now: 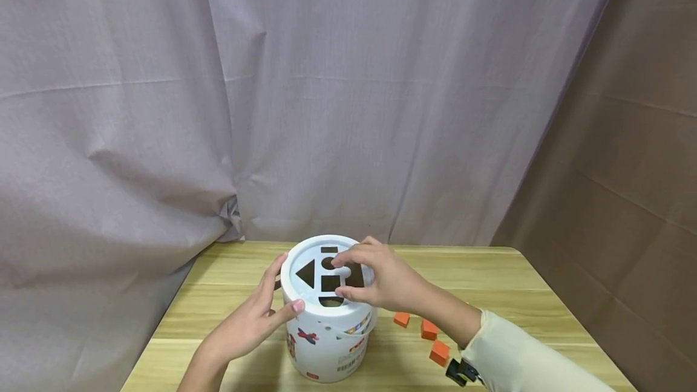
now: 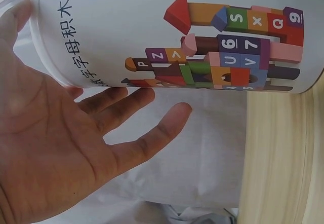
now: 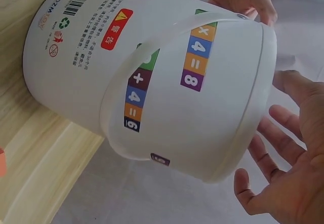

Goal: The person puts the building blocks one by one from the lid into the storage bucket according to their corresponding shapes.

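A white bucket (image 1: 327, 343) with printed toy-block pictures stands upright on the table. Its lid (image 1: 305, 256) has several cut-out holes, among them a triangle, a circle and a square. My left hand (image 1: 245, 322) touches the bucket's left side, thumb on the near rim and index finger along the left rim; in the left wrist view its fingers are fairly straight. Over the right part of the lid is my right hand (image 1: 383, 274), thumb and index finger apart. Nothing shows between them. The right wrist view has its loosely bent fingers (image 3: 278, 138) by the lid's edge.
Several small orange blocks lie right of the bucket on the wooden table (image 1: 512, 295), including a near block (image 1: 440, 352) and a farther block (image 1: 402, 319). A white carrying handle (image 3: 121, 72) hangs along the bucket's side. Grey curtain (image 1: 327, 107) hangs behind the table.
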Demonstrator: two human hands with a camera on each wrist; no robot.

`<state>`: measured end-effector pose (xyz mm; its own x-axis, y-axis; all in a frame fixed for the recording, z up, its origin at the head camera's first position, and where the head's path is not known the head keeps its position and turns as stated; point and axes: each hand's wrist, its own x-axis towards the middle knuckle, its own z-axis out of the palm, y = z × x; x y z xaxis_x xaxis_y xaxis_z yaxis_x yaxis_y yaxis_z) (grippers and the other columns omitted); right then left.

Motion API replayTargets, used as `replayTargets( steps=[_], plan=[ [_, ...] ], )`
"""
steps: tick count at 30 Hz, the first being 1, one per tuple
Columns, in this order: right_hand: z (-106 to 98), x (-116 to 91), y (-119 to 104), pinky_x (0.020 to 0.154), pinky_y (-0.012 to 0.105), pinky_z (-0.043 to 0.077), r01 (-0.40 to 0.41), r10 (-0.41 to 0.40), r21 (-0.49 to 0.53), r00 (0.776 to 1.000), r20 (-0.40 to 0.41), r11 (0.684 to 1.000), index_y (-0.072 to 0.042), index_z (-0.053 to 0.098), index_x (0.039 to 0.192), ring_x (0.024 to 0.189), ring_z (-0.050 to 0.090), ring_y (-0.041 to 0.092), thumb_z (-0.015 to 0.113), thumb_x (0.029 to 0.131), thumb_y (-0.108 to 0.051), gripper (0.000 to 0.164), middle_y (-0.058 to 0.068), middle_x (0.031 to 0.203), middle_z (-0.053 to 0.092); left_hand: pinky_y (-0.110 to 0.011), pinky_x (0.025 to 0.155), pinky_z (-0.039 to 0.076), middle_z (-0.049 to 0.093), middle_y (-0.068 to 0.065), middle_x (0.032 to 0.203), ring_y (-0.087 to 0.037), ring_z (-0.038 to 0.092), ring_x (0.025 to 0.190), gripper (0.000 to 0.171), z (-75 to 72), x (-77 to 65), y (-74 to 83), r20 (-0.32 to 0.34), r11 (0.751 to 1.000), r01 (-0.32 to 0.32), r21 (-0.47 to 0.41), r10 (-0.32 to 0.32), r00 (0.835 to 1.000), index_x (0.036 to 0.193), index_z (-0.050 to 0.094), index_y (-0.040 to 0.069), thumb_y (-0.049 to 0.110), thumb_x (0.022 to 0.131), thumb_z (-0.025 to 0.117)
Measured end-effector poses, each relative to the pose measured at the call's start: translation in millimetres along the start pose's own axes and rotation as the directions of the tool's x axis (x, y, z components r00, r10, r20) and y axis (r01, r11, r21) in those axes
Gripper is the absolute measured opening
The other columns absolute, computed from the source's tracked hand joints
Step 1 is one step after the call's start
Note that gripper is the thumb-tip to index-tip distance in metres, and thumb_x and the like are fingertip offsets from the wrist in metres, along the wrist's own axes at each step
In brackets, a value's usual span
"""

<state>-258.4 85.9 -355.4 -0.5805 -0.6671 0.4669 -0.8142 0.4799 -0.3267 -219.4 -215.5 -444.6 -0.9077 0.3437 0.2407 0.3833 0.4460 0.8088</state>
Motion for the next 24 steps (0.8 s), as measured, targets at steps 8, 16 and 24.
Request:
replayTargets(
  steps=[8,16,24],
  plan=[
    [-14,-18,12,0.099,0.042,0.058,-0.048,0.048,-0.005,0.999,-0.027,0.999,-0.018,0.080,0.126,0.115,0.061,0.015,0.097,0.087,-0.025,0.043,-0.006,0.124,0.081,-0.054,0.103,0.061,0.025,-0.019,0.182,-0.046,0.040,0.160,0.097,-1.6,2.7,-3.8,-0.014,1.000,0.004,-0.001,-0.004,1.000,0.177,0.001,0.039,0.043,0.109,0.070],
    [-26,-43,34,0.096,0.041,0.060,-0.069,0.066,-0.059,0.996,-0.062,0.996,-0.018,0.080,0.127,0.110,0.066,0.020,0.098,0.086,-0.026,0.045,-0.007,0.125,0.081,-0.051,0.103,0.061,0.023,-0.017,0.183,-0.045,0.039,0.161,0.097,-2.1,1.1,-5.4,-0.013,1.000,0.015,0.006,-0.015,1.000,0.178,0.002,0.037,0.043,0.109,0.070],
    [-40,-68,52,0.093,0.039,0.060,-0.127,0.115,-0.141,0.989,-0.089,0.982,-0.023,0.080,0.124,0.107,0.066,0.017,0.098,0.086,-0.026,0.042,-0.010,0.120,0.080,-0.048,0.102,0.061,0.028,-0.017,0.181,-0.043,0.042,0.159,0.096,-5.8,2.1,-7.5,-0.018,1.000,0.010,0.005,-0.010,1.000,0.178,0.004,0.037,0.041,0.109,0.071]
  ],
)
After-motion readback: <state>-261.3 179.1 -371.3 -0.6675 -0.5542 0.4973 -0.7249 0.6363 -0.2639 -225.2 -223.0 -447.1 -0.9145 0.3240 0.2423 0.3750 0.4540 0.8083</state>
